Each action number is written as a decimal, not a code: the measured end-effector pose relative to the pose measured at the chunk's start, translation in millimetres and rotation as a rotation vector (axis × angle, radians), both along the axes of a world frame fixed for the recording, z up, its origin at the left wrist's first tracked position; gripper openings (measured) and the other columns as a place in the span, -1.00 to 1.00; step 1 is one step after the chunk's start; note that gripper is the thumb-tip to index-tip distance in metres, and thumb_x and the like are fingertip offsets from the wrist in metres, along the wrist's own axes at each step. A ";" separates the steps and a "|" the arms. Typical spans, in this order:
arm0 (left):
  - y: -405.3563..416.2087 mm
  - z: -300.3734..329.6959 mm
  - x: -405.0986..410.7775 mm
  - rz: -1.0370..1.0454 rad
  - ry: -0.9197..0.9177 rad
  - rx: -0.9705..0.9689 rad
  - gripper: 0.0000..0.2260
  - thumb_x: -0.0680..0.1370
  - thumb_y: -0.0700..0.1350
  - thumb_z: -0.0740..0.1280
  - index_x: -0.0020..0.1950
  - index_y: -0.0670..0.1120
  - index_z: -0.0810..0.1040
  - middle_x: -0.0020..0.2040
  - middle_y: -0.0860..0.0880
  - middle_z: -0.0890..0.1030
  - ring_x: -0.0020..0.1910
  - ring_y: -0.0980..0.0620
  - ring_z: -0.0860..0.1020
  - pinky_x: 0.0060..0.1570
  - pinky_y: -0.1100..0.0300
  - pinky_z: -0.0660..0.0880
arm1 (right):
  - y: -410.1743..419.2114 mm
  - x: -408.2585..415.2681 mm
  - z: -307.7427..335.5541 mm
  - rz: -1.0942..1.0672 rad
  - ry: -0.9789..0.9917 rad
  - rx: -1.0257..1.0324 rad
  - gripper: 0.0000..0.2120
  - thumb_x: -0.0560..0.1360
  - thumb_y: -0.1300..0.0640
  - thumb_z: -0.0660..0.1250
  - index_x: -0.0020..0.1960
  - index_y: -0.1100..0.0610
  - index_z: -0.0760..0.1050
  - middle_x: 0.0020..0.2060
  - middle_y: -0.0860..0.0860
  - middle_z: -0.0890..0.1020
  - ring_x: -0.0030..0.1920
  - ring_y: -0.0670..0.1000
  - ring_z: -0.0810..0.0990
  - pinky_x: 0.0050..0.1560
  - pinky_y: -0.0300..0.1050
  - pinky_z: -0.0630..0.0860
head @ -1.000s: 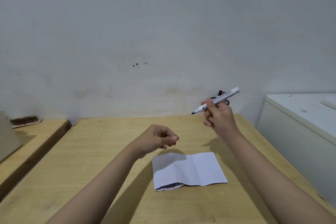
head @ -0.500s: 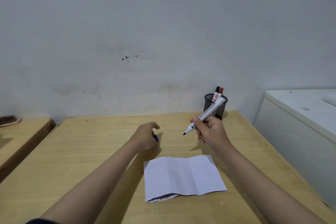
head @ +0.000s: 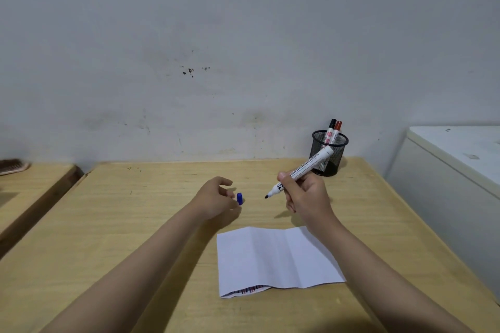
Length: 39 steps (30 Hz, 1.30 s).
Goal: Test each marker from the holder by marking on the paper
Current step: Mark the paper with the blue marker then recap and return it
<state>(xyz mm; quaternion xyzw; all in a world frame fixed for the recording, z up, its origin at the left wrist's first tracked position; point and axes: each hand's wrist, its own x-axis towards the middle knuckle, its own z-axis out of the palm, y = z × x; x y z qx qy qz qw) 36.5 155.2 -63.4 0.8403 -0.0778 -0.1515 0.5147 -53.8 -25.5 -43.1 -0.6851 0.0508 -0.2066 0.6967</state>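
A white marker [head: 303,170] with its cap off is gripped in my right hand [head: 307,194], dark tip pointing left and down, above the wooden table [head: 135,224]. The marker's blue cap [head: 239,199] stands on the table just right of my left hand [head: 213,197], whose fingers are spread beside it. A folded white paper [head: 276,259] lies in front of both hands, with coloured strokes showing under its near edge. At the back right a black mesh holder [head: 328,155] holds a black-capped marker [head: 330,130] and a red-capped marker [head: 336,131].
A second wooden surface [head: 32,192] with a brush [head: 12,166] on it sits at the left. A white cabinet [head: 446,184] stands close against the table's right side. The wall runs right behind the table.
My left hand moved forward and down and set the blue cap on the table. My right hand lowered the marker toward the table. The view tilted, bringing the holder into sight.
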 end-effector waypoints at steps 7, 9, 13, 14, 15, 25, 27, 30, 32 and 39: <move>53.2 -3.4 -61.5 -0.012 -0.157 0.088 -0.56 0.27 0.10 0.51 0.09 0.04 0.51 0.02 0.05 0.56 -0.01 0.08 0.55 -0.13 0.26 0.46 | 31.7 -7.2 -5.3 0.083 0.036 0.043 -0.83 0.45 0.25 0.39 -0.27 0.23 0.43 -0.65 -0.11 0.44 -0.61 -0.04 0.29 -0.56 -0.23 0.28; 60.0 -9.1 -75.7 -0.047 -0.213 0.210 -0.41 0.13 0.26 0.48 0.09 0.10 0.49 0.03 0.16 0.53 0.04 0.14 0.50 0.01 0.18 0.45 | 50.2 -4.7 -6.4 0.069 0.096 0.088 -0.76 0.43 0.19 0.42 -0.30 0.18 0.39 -0.68 -0.11 0.45 -0.64 -0.05 0.30 -0.51 -0.19 0.28; 60.7 -22.2 -84.1 -0.122 -0.427 0.403 -0.32 0.10 0.39 0.40 0.13 0.14 0.45 0.04 0.20 0.45 0.09 0.15 0.40 0.16 0.06 0.34 | 81.2 1.1 -19.9 0.024 0.254 0.186 -0.70 0.38 0.13 0.47 -0.33 0.13 0.34 -0.69 -0.09 0.41 -0.67 -0.04 0.34 -0.50 -0.17 0.29; 61.3 -24.8 -84.2 -0.115 -0.447 0.393 -0.32 0.10 0.40 0.40 0.13 0.14 0.45 0.04 0.21 0.44 0.09 0.16 0.40 0.15 0.07 0.33 | 85.3 1.3 -24.3 0.019 0.278 0.171 -0.71 0.39 0.13 0.46 -0.31 0.13 0.34 -0.66 -0.08 0.45 -0.66 -0.02 0.37 -0.52 -0.20 0.31; 62.1 -27.4 -84.2 -0.105 -0.462 0.379 -0.33 0.10 0.40 0.39 0.12 0.14 0.44 0.03 0.22 0.43 0.07 0.17 0.39 0.14 0.08 0.32 | 87.4 1.1 -29.2 0.017 0.289 0.149 -0.72 0.40 0.12 0.45 -0.30 0.13 0.35 -0.59 -0.04 0.50 -0.64 0.00 0.41 -0.55 -0.23 0.33; 72.6 -37.5 -76.6 -0.114 -0.500 0.263 -0.56 0.13 0.39 0.38 -0.15 0.14 0.58 -0.02 0.21 0.50 0.04 0.20 0.45 0.13 0.01 0.38 | 78.6 -4.1 -42.8 0.126 0.175 -0.098 -0.70 0.42 0.08 0.44 -0.38 0.13 0.39 -0.56 0.01 0.49 -0.62 0.03 0.40 -0.57 -0.20 0.34; 74.4 -37.2 -76.0 -0.121 -0.506 0.268 -0.56 0.14 0.38 0.37 -0.13 0.14 0.60 0.00 0.22 0.50 0.05 0.21 0.45 0.13 0.00 0.39 | 80.0 -5.5 -44.5 0.088 0.174 -0.122 -0.69 0.43 0.10 0.43 -0.39 0.15 0.39 -0.54 0.03 0.52 -0.57 0.01 0.45 -0.58 -0.22 0.34; 74.8 -36.6 -78.1 -0.120 -0.539 0.284 -0.57 0.16 0.38 0.36 -0.12 0.15 0.62 -0.03 0.20 0.52 0.01 0.23 0.46 0.09 0.02 0.40 | 81.8 -6.5 -48.1 0.040 0.162 -0.184 -0.69 0.42 0.14 0.44 -0.42 0.18 0.41 -0.55 0.00 0.54 -0.49 -0.02 0.52 -0.57 -0.27 0.36; 74.6 -36.4 -80.2 -0.113 -0.560 0.302 -0.58 0.17 0.39 0.34 -0.14 0.16 0.63 -0.09 0.19 0.53 -0.04 0.22 0.48 0.06 0.04 0.38 | 82.1 -5.9 -49.2 0.035 0.167 -0.198 -0.70 0.41 0.13 0.45 -0.41 0.19 0.43 -0.54 0.01 0.54 -0.48 -0.03 0.53 -0.56 -0.29 0.36; 75.3 -35.3 -81.9 -0.104 -0.578 0.355 -0.56 0.17 0.42 0.29 -0.16 0.18 0.65 -0.16 0.16 0.52 -0.07 0.17 0.49 0.01 0.09 0.28 | 82.2 -5.1 -48.1 0.089 0.177 -0.193 -0.72 0.41 0.15 0.45 -0.42 0.14 0.45 -0.48 0.12 0.59 -0.51 -0.06 0.53 -0.58 -0.30 0.36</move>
